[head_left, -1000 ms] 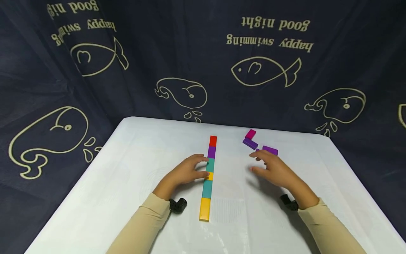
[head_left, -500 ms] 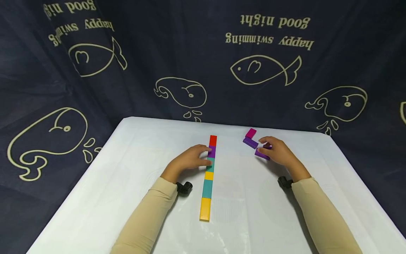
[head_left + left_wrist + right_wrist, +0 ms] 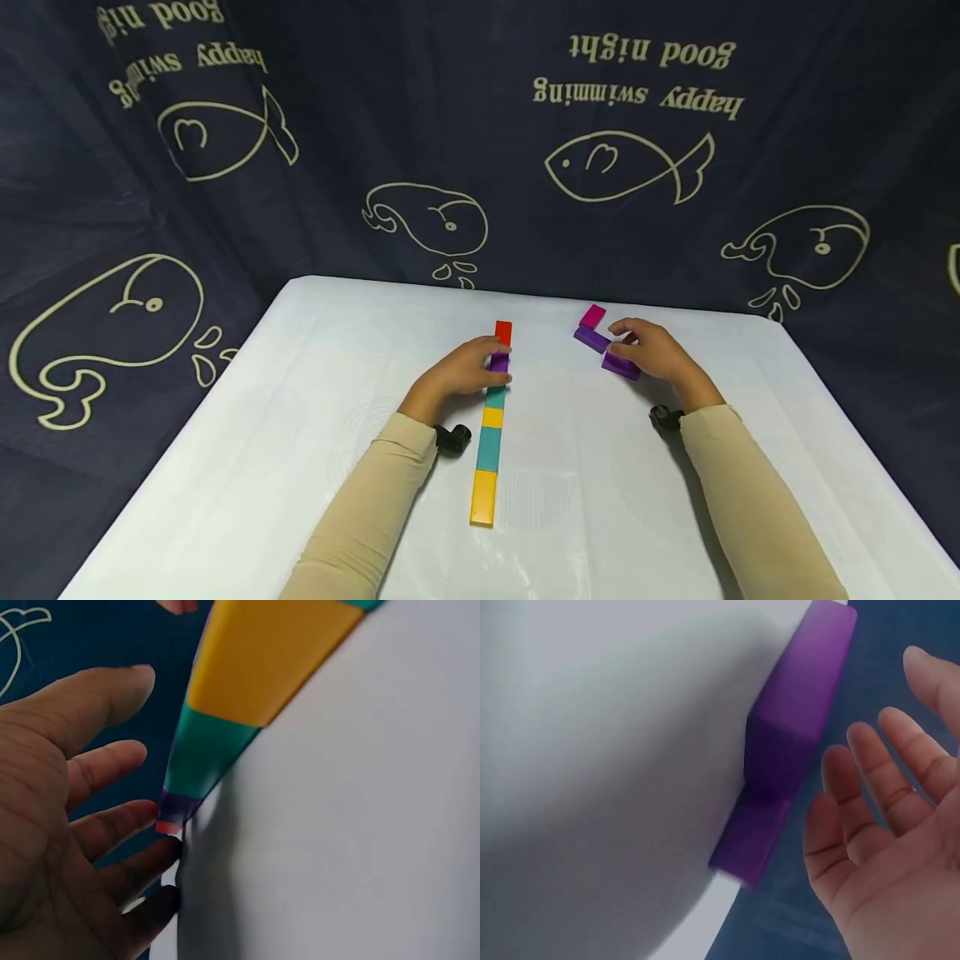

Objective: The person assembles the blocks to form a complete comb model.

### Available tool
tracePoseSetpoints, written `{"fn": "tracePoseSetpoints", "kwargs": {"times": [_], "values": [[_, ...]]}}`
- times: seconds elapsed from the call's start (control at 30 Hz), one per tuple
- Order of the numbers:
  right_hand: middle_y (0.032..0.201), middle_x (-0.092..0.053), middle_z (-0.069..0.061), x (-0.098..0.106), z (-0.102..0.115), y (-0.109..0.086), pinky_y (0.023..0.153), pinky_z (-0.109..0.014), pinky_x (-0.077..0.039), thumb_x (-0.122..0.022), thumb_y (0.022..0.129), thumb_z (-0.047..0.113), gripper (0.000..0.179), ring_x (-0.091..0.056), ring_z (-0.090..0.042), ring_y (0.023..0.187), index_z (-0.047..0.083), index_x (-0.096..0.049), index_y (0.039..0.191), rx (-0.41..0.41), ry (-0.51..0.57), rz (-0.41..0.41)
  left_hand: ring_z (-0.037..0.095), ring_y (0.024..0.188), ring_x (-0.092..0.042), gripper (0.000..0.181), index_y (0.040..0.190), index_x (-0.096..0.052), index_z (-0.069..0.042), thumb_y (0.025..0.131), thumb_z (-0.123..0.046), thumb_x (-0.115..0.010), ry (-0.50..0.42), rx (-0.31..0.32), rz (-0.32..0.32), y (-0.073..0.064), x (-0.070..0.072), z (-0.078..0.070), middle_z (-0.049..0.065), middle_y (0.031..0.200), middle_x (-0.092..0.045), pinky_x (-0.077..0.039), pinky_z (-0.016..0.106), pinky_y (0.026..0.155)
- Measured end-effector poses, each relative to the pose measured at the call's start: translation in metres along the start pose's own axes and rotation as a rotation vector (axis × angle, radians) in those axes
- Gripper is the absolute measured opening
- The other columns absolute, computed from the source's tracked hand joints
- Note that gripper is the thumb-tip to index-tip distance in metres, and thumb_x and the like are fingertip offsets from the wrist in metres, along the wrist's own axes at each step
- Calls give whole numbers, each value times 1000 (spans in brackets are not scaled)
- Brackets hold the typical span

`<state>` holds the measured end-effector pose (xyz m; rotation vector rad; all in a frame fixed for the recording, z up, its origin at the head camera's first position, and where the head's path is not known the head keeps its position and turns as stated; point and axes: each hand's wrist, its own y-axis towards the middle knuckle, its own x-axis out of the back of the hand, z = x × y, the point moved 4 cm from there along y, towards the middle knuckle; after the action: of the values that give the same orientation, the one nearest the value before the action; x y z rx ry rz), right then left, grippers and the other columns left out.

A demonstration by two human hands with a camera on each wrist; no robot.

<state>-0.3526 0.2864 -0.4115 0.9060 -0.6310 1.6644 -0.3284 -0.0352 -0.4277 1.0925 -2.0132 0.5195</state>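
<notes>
A straight row of flat blocks lies on the white table. From its far end come a red block (image 3: pixel 503 332), a purple block (image 3: pixel 498 363), a teal block (image 3: pixel 496 397), a small yellow block (image 3: pixel 492 417), another teal block (image 3: pixel 488 448) and a longer yellow block (image 3: pixel 483 498). My left hand (image 3: pixel 471 367) reaches across the purple block, fingers spread; the left wrist view shows its fingers extended alongside the row. Over at the right, my right hand (image 3: pixel 651 348) hovers with thumb and fingers apart beside a purple block (image 3: pixel 620 367); a second purple block (image 3: pixel 750 832) shows in the right wrist view.
A magenta block (image 3: pixel 592 317) and a violet block (image 3: pixel 592 338) lie end to end at the back right. The white table (image 3: pixel 555 533) reaches back to a dark curtain (image 3: pixel 480 108) printed with fish and whales.
My left hand has moved forward along the row, from the teal and yellow blocks to the purple one. My right hand has moved forward to the loose purple blocks, one of which it now covers.
</notes>
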Motion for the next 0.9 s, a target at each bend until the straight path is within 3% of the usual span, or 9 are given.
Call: {"fn": "tracePoseSetpoints", "kwargs": {"times": [0.37, 0.73, 0.9], "values": [[131, -58, -22, -12, 3, 23, 96, -52, -49, -63, 98, 24, 41, -60, -36, 112, 0, -56, 131, -74, 53, 42, 24, 144, -33, 50, 138, -60, -12, 90, -19, -71, -168, -2, -21, -6, -5, 14, 6, 155, -41, -26, 40, 118], [132, -55, -23, -21, -4, 29, 107, -57, -38, -65, 96, 28, 48, -51, -39, 118, 0, -54, 134, -133, 24, 74, 25, 145, -30, 47, 134, -63, -11, 87, -17, -70, -148, -8, -17, -8, -11, 23, 3, 156, -38, -25, 43, 118], [125, -58, -22, -23, -2, 31, 103, -55, -41, -67, 94, 25, 46, -52, -36, 111, -2, -55, 131, -131, 5, 62, 25, 145, -30, 47, 133, -64, -12, 87, -18, -70, -154, 9, -22, -7, -12, 23, 1, 156, -38, -25, 43, 118]]}}
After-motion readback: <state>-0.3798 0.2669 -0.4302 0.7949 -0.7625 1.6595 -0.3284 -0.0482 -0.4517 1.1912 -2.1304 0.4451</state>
